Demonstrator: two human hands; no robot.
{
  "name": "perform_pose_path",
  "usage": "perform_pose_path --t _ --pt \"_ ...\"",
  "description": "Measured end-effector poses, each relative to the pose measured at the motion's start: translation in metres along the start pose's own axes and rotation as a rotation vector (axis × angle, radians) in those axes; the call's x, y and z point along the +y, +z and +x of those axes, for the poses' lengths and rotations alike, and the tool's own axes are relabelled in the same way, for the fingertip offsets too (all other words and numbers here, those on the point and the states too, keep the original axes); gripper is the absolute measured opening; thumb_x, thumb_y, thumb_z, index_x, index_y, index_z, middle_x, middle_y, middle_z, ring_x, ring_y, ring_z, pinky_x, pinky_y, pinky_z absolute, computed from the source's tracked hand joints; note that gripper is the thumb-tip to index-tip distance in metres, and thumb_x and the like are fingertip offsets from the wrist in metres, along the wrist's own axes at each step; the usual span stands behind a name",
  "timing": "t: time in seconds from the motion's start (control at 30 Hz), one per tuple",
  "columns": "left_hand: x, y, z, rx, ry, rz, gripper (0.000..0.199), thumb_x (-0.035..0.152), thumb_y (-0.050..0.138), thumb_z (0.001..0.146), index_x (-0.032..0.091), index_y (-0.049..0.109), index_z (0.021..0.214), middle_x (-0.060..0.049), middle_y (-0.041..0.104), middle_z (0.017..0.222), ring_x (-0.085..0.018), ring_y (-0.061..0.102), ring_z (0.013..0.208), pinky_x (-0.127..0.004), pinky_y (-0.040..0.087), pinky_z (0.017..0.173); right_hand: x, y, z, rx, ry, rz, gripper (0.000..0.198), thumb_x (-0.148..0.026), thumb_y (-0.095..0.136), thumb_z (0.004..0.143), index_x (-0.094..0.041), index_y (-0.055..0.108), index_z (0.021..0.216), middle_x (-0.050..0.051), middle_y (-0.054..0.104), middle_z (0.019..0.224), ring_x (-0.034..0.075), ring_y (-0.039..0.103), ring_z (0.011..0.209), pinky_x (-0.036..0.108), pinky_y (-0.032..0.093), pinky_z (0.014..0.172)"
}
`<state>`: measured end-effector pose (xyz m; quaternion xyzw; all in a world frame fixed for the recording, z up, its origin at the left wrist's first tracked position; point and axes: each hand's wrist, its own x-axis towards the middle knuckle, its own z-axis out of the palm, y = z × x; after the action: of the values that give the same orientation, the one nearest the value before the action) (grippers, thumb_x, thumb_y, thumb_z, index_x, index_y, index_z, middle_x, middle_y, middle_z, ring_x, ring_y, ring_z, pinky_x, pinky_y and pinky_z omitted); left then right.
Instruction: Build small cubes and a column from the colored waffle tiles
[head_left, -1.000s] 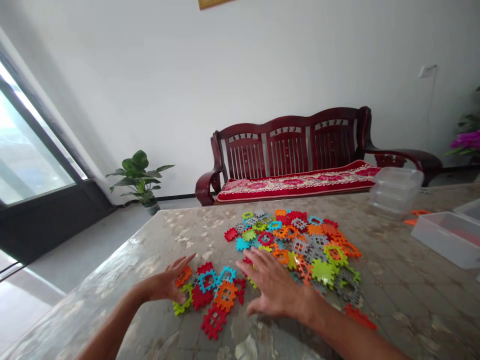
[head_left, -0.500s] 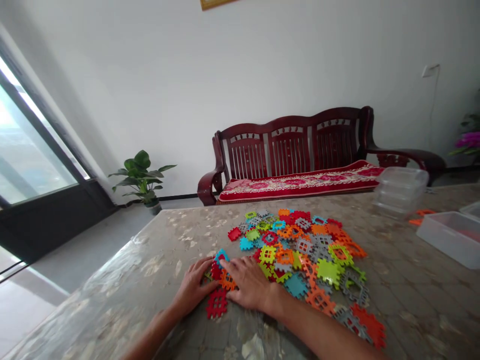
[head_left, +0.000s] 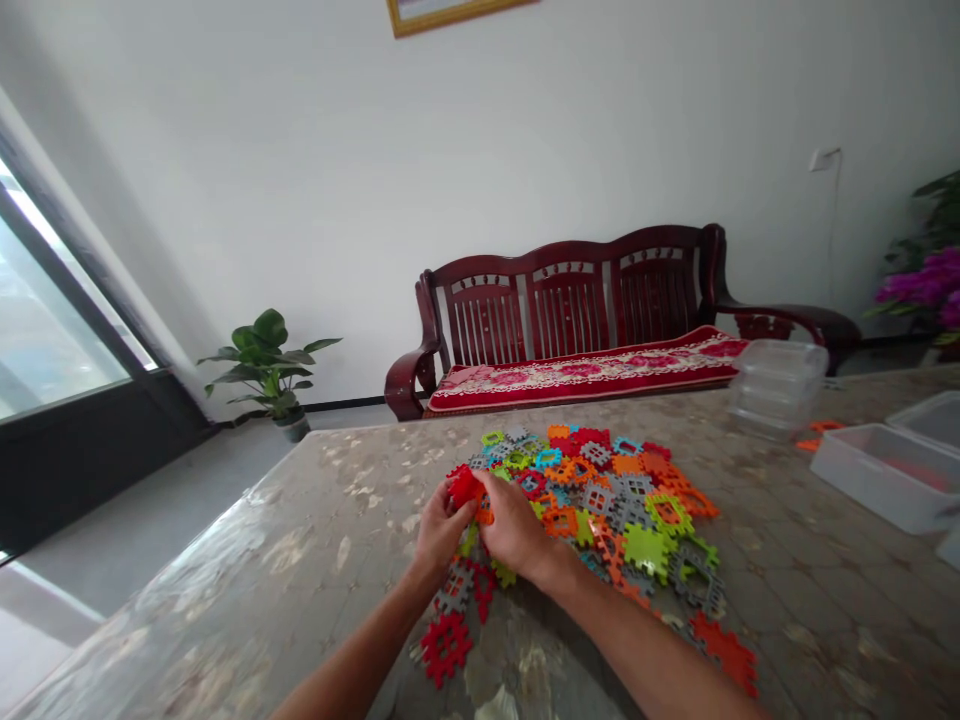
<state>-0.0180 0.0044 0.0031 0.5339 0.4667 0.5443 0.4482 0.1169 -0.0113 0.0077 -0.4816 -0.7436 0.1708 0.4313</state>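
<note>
Both hands are together at the near left side of a heap of notched plastic building tiles (head_left: 592,497). A red tile (head_left: 463,484) is gripped between the curled fingers and thumb of my left hand (head_left: 439,530). My right hand (head_left: 516,528) pinches the right side of the same red tile. An orange tile (head_left: 484,510) shows just below it, between the hands; whether it is joined to the red one I cannot tell. Grey tiles (head_left: 454,588) and a red windowed tile (head_left: 445,648) lie on the table beneath my left wrist.
Stacked clear plastic boxes (head_left: 778,388) stand at the back right of the patterned table (head_left: 315,560). An open translucent box (head_left: 885,478) sits at the right, beside a few orange pieces (head_left: 819,432). A wooden bench (head_left: 570,300) and a potted plant (head_left: 274,365) are beyond the table.
My hands have moved up and away from me and closer together, now holding a red tile. Grey and red tiles once under them are uncovered. The camera view has shifted slightly.
</note>
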Motion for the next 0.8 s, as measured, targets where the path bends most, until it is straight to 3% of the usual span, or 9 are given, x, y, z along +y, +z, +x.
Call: perform_pose_path --t 0.07,0.17,0.27,0.33,0.43,0.53,0.6,0.7,0.8 --pt "0.014 0.018 0.009 -0.064 0.041 0.021 0.049 0.040 0.074 0.065 0.018 0.061 0.107 -0.004 0.072 0.099 -0.022 0.068 0.096 -0.034 0.054 0.085 0.007 -0.019 0.009 0.045 -0.009 0.002 0.068 0.000 0.054 0.071 -0.023 0.052 0.135 0.008 0.064 0.127 0.025 0.058 0.116 0.043 0.045 0.102" --pt "0.037 0.039 0.024 -0.267 0.137 0.105 0.049 0.039 0.070 0.073 0.020 0.061 0.118 -0.006 0.070 0.111 -0.022 0.064 0.106 -0.037 0.051 0.093 0.022 -0.048 0.021 0.104 -0.021 -0.007 0.068 -0.004 0.057 0.073 -0.025 0.051 0.138 0.008 0.063 0.128 0.024 0.058 0.118 0.045 0.044 0.104" --pt "0.050 0.042 0.035 -0.363 0.232 0.331 0.050 0.035 0.070 0.076 0.023 0.061 0.124 -0.008 0.067 0.116 -0.023 0.060 0.111 -0.042 0.046 0.101 0.042 -0.076 0.024 0.131 -0.050 -0.035 0.073 -0.004 0.060 0.068 -0.025 0.052 0.138 0.009 0.060 0.132 0.024 0.055 0.122 0.045 0.042 0.108" --pt "0.052 0.029 0.037 -0.391 0.292 0.513 0.051 0.033 0.071 0.076 0.025 0.061 0.125 -0.008 0.064 0.119 -0.024 0.059 0.114 -0.045 0.043 0.106 0.058 -0.093 0.018 0.154 -0.043 -0.068 0.072 -0.004 0.060 0.066 -0.025 0.055 0.135 0.009 0.059 0.133 0.024 0.054 0.124 0.044 0.041 0.109" --pt "0.050 -0.010 0.028 -0.552 0.306 0.777 0.065 0.038 0.076 0.069 0.026 0.058 0.131 -0.009 0.058 0.128 -0.029 0.051 0.123 -0.048 0.039 0.109 0.086 -0.116 -0.001 0.192 -0.009 -0.115 0.061 -0.010 0.057 0.070 -0.026 0.061 0.128 0.007 0.061 0.129 0.024 0.055 0.122 0.045 0.042 0.109" --pt "0.045 -0.054 0.004 -0.830 0.195 1.021 0.110 0.048 0.084 0.054 0.032 0.034 0.150 -0.012 0.037 0.151 -0.038 0.035 0.138 -0.056 0.031 0.113 0.115 -0.136 -0.022 0.272 0.048 -0.152 0.047 -0.016 0.054 0.075 -0.025 0.067 0.119 0.007 0.065 0.123 0.024 0.057 0.119 0.044 0.044 0.107" --pt "0.041 -0.075 -0.014 -0.878 0.125 1.163 0.125 0.050 0.085 0.050 0.037 0.019 0.155 -0.012 0.025 0.158 -0.043 0.027 0.142 -0.060 0.032 0.110 0.131 -0.147 -0.033 0.360 0.073 -0.179 0.041 -0.020 0.052 0.077 -0.024 0.068 0.115 0.007 0.066 0.119 0.024 0.059 0.116 0.044 0.045 0.105" --pt "0.039 -0.085 -0.037 -0.921 0.095 1.300 0.129 0.050 0.084 0.049 0.040 0.011 0.155 -0.013 0.020 0.160 -0.048 0.024 0.141 -0.063 0.033 0.107 0.147 -0.158 -0.045 0.487 0.103 -0.219 0.036 -0.024 0.050 0.079 -0.023 0.069 0.110 0.008 0.068 0.115 0.023 0.060 0.112 0.043 0.046 0.103" --pt "0.041 -0.076 -0.047 -0.957 0.148 1.280 0.115 0.042 0.081 0.054 0.039 0.022 0.153 -0.011 0.032 0.154 -0.041 0.034 0.137 -0.054 0.037 0.108 0.157 -0.167 -0.052 0.561 0.155 -0.236 0.033 -0.026 0.047 0.079 -0.022 0.071 0.102 0.008 0.070 0.110 0.022 0.063 0.107 0.040 0.048 0.099"
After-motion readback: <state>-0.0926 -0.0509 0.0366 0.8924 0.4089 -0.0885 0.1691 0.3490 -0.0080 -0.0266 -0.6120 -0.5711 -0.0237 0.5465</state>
